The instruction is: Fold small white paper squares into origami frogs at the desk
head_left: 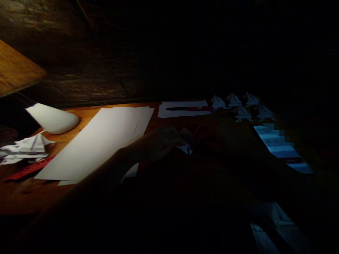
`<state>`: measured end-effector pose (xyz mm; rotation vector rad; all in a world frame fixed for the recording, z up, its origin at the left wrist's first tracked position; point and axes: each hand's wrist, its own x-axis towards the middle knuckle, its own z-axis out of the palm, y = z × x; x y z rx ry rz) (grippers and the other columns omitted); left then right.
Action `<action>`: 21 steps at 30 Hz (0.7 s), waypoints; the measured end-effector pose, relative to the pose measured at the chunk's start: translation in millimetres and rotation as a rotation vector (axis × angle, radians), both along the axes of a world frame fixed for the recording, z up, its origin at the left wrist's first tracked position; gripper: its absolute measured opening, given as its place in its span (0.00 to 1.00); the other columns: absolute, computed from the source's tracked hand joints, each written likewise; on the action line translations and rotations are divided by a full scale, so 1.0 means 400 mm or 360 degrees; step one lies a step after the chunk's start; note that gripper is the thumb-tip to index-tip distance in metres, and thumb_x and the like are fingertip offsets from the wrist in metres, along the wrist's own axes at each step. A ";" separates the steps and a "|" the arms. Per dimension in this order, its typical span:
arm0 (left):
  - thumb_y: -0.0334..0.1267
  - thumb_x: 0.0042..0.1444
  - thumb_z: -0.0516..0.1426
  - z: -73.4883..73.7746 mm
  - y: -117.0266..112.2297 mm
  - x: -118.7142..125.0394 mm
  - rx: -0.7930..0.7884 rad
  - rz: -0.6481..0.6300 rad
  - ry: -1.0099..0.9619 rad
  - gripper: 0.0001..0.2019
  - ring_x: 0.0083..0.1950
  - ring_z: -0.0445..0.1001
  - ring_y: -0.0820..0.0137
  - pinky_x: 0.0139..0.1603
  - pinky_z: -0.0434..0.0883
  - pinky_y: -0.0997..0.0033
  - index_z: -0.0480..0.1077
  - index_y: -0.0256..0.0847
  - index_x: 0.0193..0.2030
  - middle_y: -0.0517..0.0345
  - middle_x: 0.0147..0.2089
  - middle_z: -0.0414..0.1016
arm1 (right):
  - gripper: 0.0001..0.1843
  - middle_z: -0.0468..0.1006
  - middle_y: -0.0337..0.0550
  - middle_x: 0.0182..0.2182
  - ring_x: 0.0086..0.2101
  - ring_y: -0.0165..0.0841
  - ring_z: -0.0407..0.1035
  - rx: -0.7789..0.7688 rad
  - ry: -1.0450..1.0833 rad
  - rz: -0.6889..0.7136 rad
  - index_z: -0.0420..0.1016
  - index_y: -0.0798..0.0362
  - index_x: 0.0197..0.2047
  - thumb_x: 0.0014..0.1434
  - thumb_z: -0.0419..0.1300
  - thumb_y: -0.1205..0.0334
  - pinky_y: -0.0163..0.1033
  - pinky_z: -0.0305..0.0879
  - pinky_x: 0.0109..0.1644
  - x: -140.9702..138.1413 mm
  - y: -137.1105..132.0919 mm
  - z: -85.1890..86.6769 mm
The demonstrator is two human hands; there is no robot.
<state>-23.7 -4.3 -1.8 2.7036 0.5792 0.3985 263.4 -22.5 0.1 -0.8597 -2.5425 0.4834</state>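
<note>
A small piece of folded white paper [185,147] is held over the wooden table between my two hands. My left hand [162,139] reaches in from the left with its fingers closed on the paper's left side. On the other side, my right hand [212,135] is in deep shadow, its curled fingers close to the paper's right edge; whether they pinch it is too dark to tell. Large white sheets [103,137] lie stacked beside my left forearm. Beyond my hands, a knife [188,108] with a dark blade and reddish handle rests on smaller white papers [169,114].
Several folded paper figures [243,113] stand at the back right. Nearer me is a lit screen [280,144]. At left are a white lamp-like object [54,118], a crumpled or folded printed paper [29,148] and a red strip [30,169]. A dark wall [106,77] runs behind.
</note>
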 end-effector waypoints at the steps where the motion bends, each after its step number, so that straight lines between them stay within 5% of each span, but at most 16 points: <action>1: 0.22 0.59 0.51 -0.001 0.000 0.000 0.0006 -0.0030 0.0009 0.26 0.60 0.73 0.62 0.61 0.70 0.56 0.73 0.47 0.60 0.54 0.58 0.77 | 0.17 0.81 0.40 0.46 0.44 0.37 0.75 0.0004 0.0015 -0.0022 0.85 0.46 0.40 0.56 0.59 0.74 0.44 0.68 0.49 0.001 0.001 -0.003; 8: 0.19 0.54 0.50 -0.008 0.004 0.008 0.0028 -0.0178 -0.0041 0.30 0.61 0.71 0.62 0.64 0.67 0.52 0.75 0.48 0.59 0.58 0.59 0.78 | 0.14 0.80 0.41 0.47 0.47 0.37 0.74 -0.0038 0.0040 0.0126 0.85 0.45 0.39 0.59 0.61 0.71 0.43 0.67 0.49 0.010 0.015 -0.033; 15: 0.19 0.54 0.51 -0.006 -0.007 0.024 0.0075 -0.0117 -0.0094 0.26 0.60 0.71 0.62 0.63 0.69 0.52 0.77 0.45 0.54 0.56 0.55 0.79 | 0.14 0.77 0.44 0.50 0.47 0.38 0.73 -0.0062 -0.0078 0.0040 0.84 0.48 0.40 0.59 0.60 0.72 0.44 0.66 0.50 -0.005 0.004 -0.013; 21: 0.25 0.63 0.53 -0.024 -0.002 0.022 -0.0011 -0.0058 -0.0132 0.19 0.61 0.71 0.62 0.62 0.72 0.54 0.77 0.47 0.54 0.52 0.58 0.74 | 0.12 0.80 0.43 0.43 0.40 0.35 0.74 -0.0077 -0.0066 -0.0054 0.82 0.51 0.40 0.58 0.59 0.72 0.41 0.66 0.44 -0.009 0.003 -0.004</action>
